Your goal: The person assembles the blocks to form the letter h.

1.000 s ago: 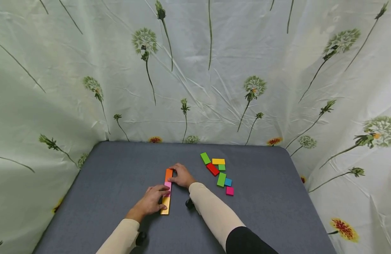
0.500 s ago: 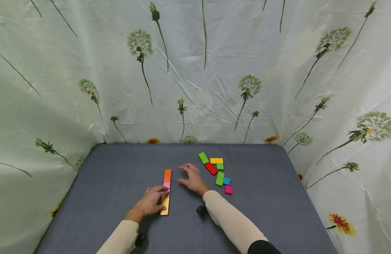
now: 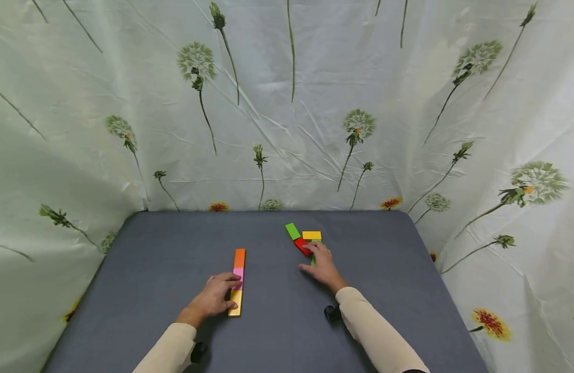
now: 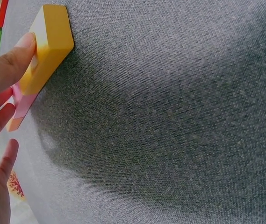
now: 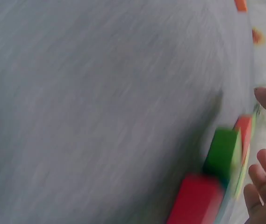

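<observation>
I start at the left of the grey table (image 3: 142, 269). My left hand (image 3: 215, 297) lies flat beside a straight row of three blocks set end to end: a yellow block (image 3: 235, 302) nearest the front edge, a pink block (image 3: 238, 274) in the middle and an orange block (image 3: 240, 258) at the far end. The row sits left of the table's middle, running from front to back. The fingers are straight and spread; in the left wrist view a fingertip (image 4: 23, 44) presses the side of the yellow block, and the others lie along the pink one. I judge this hand is there to keep the row from sliding, since the blocks only butt together and have nothing else to hold them in line. The forearm comes in low from the front edge, wrist close to the cloth.

Further right, towards the back edge, sits the loose pile. A light green block (image 3: 292, 231) lies furthest back, a red block (image 3: 302, 246) just in front of it and a second yellow block (image 3: 312, 235) to their right. My right hand (image 3: 321, 265) reaches over this pile with relaxed, extended fingers, its tips on or at the red block. The right wrist view is blurred, so I cannot tell whether anything is pinched. Any other blocks are hidden under the palm.
</observation>
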A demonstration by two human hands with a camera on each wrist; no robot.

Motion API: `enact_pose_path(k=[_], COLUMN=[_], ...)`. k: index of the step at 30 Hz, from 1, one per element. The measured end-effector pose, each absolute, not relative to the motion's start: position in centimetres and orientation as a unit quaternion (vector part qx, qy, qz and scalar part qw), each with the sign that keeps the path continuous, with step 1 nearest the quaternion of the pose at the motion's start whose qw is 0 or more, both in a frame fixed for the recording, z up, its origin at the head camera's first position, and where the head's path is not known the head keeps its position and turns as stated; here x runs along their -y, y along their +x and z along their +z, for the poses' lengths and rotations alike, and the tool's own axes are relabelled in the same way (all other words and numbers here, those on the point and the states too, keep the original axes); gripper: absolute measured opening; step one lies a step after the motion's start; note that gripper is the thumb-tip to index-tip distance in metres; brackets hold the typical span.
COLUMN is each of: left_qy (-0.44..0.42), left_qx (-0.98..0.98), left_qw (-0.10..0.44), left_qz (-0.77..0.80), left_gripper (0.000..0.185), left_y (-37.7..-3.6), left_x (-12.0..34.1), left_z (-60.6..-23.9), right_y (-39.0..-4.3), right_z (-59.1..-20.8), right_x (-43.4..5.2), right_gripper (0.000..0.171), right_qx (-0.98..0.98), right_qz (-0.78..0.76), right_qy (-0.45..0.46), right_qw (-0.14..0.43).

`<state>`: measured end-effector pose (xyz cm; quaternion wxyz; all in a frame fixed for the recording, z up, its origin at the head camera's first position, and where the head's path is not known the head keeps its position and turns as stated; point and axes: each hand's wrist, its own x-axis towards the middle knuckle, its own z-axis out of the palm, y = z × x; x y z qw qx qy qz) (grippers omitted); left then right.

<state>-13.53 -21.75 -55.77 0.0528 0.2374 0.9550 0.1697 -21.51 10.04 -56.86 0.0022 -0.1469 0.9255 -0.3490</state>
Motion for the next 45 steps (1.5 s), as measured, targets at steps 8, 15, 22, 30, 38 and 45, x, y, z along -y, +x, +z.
enact_pose_path(k=[8,15,22,30,38,45], left_qy=[0.236,0.239,0.225,0.239,0.243,0.229], left_qx=[-0.956,-0.958,-0.96,-0.958,-0.957,-0.958], left_qw=[0.049,0.043,0.045,0.044,0.046,0.044], left_qz=[0.167,0.152,0.16,0.152,0.152,0.165], left_gripper=[0.053,0.05,0.047,0.045,0.044,0.045], left_y=[-13.5,-13.0,-13.3,-13.5,-13.7,-13.7], left_x=[22.4,23.0,22.5,21.9,21.4,21.3], left_z=[-55.5,-55.7,-55.5,-55.5,-55.8,-55.9], right_y=[-21.2,-20.8,-21.2,-21.4,-21.5,-21.5], right_z=[-57.1,-57.6,-57.6,-57.4,-57.5,-57.5], right_x=[-12.5,-12.9,-13.5,-14.3,-14.8,-14.8], right_gripper=[0.055,0.052,0.056,0.057,0.057,0.056], right_qx=[-0.926,-0.923,-0.926,-0.927,-0.928,-0.925], right_qz=[-0.356,-0.36,-0.349,-0.346,-0.343,-0.352], right_qy=[-0.121,-0.119,-0.121,-0.116,-0.118,-0.121], right_qw=[0.026,0.062,0.073,0.086,0.08,0.075])
